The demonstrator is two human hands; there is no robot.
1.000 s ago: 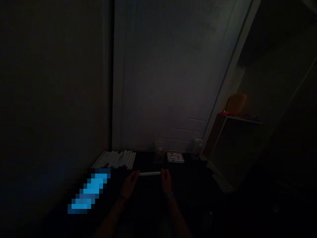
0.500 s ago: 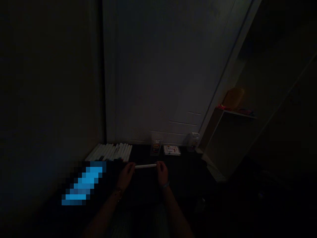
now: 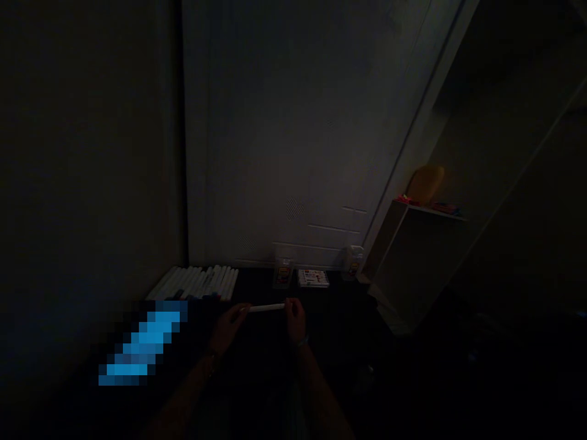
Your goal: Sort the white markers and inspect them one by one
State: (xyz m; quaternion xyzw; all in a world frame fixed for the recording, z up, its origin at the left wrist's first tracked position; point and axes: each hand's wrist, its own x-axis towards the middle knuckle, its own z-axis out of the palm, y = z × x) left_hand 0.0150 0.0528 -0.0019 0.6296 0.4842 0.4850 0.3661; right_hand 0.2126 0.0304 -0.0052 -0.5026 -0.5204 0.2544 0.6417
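Observation:
A slim white marker (image 3: 266, 308) is stretched level between my two hands above the dark table. My left hand (image 3: 231, 322) pinches its left end. At the other end, the fingers of my right hand (image 3: 296, 318) are closed on it. Beyond my left hand, a row of white markers (image 3: 202, 282) with dark and coloured ends lies side by side. The scene is very dim, so the fine detail of the fingertips is hard to make out.
At the table's back stand a clear pack with a printed label (image 3: 283, 273) and a similar pack (image 3: 354, 263), with a flat white box (image 3: 313, 278) between them. A pixelated blue glow (image 3: 144, 342) lies left. A cabinet (image 3: 428, 263) bearing an orange object (image 3: 425, 184) rises right.
The view has shifted slightly, so most things sit a little further left. Both hands still hold the marker by its ends, with little visible movement.

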